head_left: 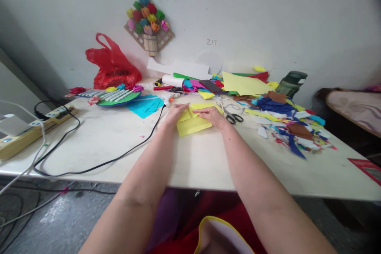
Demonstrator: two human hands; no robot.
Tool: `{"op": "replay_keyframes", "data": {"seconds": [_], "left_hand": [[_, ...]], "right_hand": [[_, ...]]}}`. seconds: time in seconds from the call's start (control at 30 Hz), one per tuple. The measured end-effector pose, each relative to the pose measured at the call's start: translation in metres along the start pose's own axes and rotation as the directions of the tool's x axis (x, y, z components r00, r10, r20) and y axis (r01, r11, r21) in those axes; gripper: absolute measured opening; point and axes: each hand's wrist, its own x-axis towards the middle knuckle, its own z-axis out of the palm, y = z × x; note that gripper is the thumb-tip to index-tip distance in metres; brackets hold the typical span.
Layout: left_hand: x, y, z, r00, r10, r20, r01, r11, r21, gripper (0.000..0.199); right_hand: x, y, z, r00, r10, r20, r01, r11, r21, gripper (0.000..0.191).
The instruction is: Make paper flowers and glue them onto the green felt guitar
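I'm pressing my left hand (176, 112) and right hand (213, 116), fingers flat and together, onto a folded yellow paper sheet (192, 123) lying on the white table (190, 158), scissors (233, 116) just beside my right hand.

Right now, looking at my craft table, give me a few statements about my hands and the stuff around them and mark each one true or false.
1. Both hands, left hand and right hand, rest on the yellow paper. True.
2. The scissors lie left of the left hand. False: they lie just right of the right hand.
3. A red plastic bag sits by the wall. True.
4. The right hand holds the glue gun. False: it lies on the table beyond the left hand, untouched.
5. The paper scraps pile up on the right. True.
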Motion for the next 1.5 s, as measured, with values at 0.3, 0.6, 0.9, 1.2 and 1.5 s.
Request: {"op": "replay_keyframes", "data": {"seconds": [0.3, 0.6, 0.9, 1.2, 1.5], "left_hand": [[-0.001, 0.0, -0.001, 0.997, -0.054, 0.063, 0.057, 0.997, -0.057, 0.026], [0.0, -0.002, -0.002, 0.997, -0.03, 0.078, 0.032, 0.999, -0.017, 0.029], [0.004, -0.006, -0.003, 0.995, 0.037, 0.096, -0.044, 0.996, 0.072, 0.035], [-0.005, 0.002, 0.001, 0.985, 0.051, 0.164, -0.066, 0.994, 0.085, 0.036], [-0.003, -0.001, 0.0, 0.986, 0.048, 0.161, -0.068, 0.99, 0.12, 0.037]], "right_hand": [[0.002, 0.002, 0.001, 1.0, -0.014, -0.005, 0.014, 1.0, -0.015, 0.027], [0.003, 0.003, -0.001, 0.998, -0.069, -0.01, 0.068, 0.993, -0.102, 0.027], [0.004, 0.006, -0.006, 0.998, 0.028, -0.053, -0.019, 0.987, 0.163, 0.03], [0.004, 0.006, 0.004, 0.994, 0.098, -0.044, -0.097, 0.995, 0.034, 0.039], [0.005, 0.003, 0.008, 0.996, 0.018, -0.085, -0.031, 0.987, -0.159, 0.032]]}}
